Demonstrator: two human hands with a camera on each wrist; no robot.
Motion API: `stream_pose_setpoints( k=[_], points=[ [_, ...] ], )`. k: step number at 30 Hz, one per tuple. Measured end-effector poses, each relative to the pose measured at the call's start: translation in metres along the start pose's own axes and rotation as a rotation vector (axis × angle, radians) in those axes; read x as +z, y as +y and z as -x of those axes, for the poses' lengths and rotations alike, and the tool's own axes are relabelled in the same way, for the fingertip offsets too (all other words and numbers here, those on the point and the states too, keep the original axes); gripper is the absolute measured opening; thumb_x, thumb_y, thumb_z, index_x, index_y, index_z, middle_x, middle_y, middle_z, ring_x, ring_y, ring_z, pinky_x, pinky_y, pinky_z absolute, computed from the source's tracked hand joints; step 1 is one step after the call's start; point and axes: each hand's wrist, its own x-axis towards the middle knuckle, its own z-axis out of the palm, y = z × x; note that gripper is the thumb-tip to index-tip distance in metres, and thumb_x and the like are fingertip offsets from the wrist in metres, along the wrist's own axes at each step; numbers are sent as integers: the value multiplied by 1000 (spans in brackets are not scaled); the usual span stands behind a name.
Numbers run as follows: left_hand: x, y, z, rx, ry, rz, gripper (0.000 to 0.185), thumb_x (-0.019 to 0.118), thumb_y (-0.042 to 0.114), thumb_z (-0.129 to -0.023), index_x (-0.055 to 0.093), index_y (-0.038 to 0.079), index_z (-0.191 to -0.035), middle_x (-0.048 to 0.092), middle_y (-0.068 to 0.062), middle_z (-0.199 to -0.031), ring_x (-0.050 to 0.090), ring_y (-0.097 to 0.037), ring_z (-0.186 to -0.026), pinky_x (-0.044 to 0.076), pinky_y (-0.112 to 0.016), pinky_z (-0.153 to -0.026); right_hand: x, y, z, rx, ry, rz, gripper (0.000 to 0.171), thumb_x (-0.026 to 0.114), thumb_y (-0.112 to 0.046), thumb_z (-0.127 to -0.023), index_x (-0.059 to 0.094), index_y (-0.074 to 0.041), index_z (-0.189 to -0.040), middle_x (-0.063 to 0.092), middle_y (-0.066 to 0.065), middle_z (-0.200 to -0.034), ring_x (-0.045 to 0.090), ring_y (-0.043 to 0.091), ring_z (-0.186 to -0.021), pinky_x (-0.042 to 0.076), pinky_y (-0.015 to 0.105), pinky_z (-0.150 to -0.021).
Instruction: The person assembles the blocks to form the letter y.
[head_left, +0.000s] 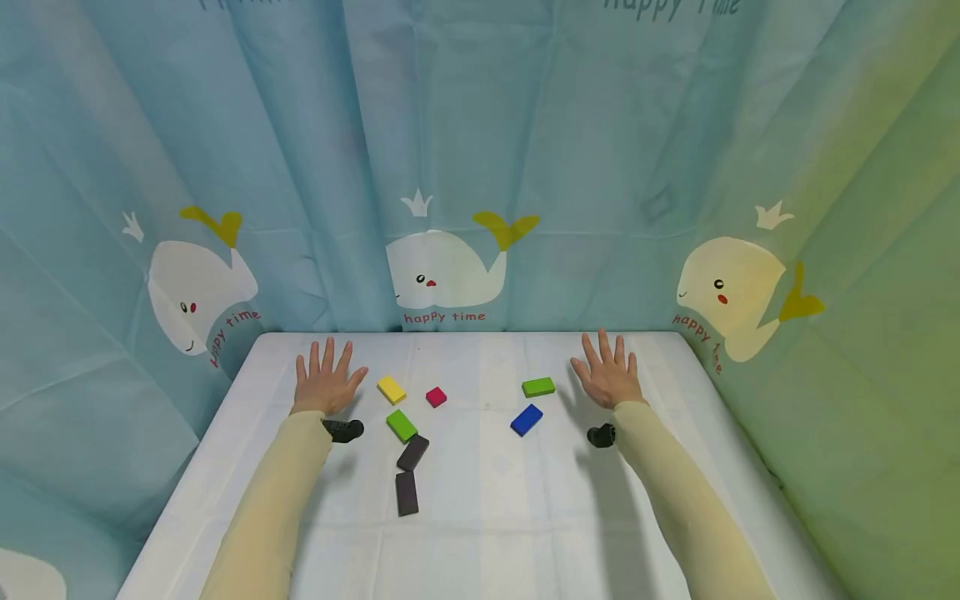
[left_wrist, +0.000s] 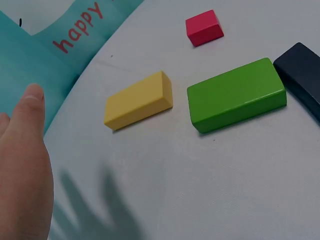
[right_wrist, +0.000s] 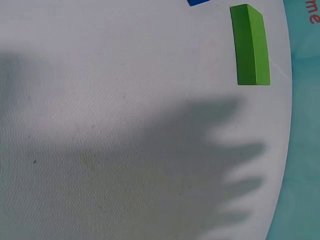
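Observation:
My left hand (head_left: pixel 324 390) is held over the table's left side with fingers spread, holding nothing. Nearest to it lies a yellow block (head_left: pixel 392 390), then a green block (head_left: pixel 402 426) and a small red block (head_left: pixel 437 397). One black block (head_left: pixel 413 452) meets the green block's corner, and a second black block (head_left: pixel 407 493) lies just below it. On the right, my right hand (head_left: pixel 609 382) also has spread fingers and holds nothing; its shadow falls on the cloth. Left of it are another green block (head_left: pixel 538 387) and a blue block (head_left: pixel 527 420).
A white cloth covers the table (head_left: pixel 480 550). Behind it and along both sides hangs a blue-green curtain (head_left: pixel 465 125) printed with whales. Dark wrist cameras, left (head_left: pixel 345 430) and right (head_left: pixel 601 436), sit at the sleeve cuffs.

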Motion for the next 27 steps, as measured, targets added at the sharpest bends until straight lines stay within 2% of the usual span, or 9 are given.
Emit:
stream_pose_setpoints(
  k=[5, 9, 12, 15, 19, 23, 27],
  points=[
    [3, -1, 1, 12, 1, 18, 78, 29, 58, -101, 10, 9, -158, -5, -24, -160, -12, -46, -144, -12, -64, -110, 4, -1, 2, -1, -1, 5, 76, 17, -61, -101, 6, -12, -158, -8, 18, -162, -16, 45, -144, -4, 66, -110],
    [11, 6, -1, 48, 4, 37, 76, 33, 56, -101, 13, 8, -158, -1, -25, -160, -10, -46, -145, -9, -65, -110, 8, 0, 5, -17, 4, 14, 75, 19, -59, -102, 7, -12, -158, -7, 18, -162, -16, 44, -144, -4, 66, -111],
    [21, 21, -3, 121, 4, 56, 77, 41, 54, -100, 17, 7, -157, 5, -25, -160, -3, -46, -145, -4, -65, -112, 11, 2, 7, -25, 9, 21, 71, 24, -54, -103, 8, -11, -158, -5, 19, -162, -13, 45, -144, -4, 66, -111],
    [30, 41, -5, 216, 9, 115, 78, 51, 50, -98, 24, 5, -155, 15, -25, -159, 6, -45, -146, 3, -63, -113, 13, 3, 10, -25, 11, 12, 69, 28, -49, -104, 11, -10, -158, -2, 20, -162, -10, 47, -144, -2, 68, -110],
    [45, 67, -9, 307, 24, 255, 75, 60, 42, -96, 32, -1, -151, 28, -23, -155, 19, -40, -145, 16, -55, -115, 16, -2, 13, -28, 24, -16, 68, 31, -47, -104, 13, -8, -158, 2, 21, -161, -6, 47, -144, 0, 68, -110],
    [56, 89, -10, 324, 36, 429, 67, 68, 30, -93, 41, -4, -145, 42, -22, -148, 35, -36, -139, 28, -50, -113, 23, -11, 15, -52, 54, -45, 67, 32, -45, -105, 16, -7, -157, 8, 23, -161, 2, 48, -145, 3, 66, -111],
    [65, 104, -12, 299, 62, 489, 61, 72, 23, -91, 48, -3, -141, 51, -20, -138, 46, -33, -131, 35, -46, -109, 32, -22, 17, -67, 76, -75, 65, 34, -43, -105, 20, -4, -156, 17, 24, -159, 9, 48, -144, 7, 64, -112]
  ],
)
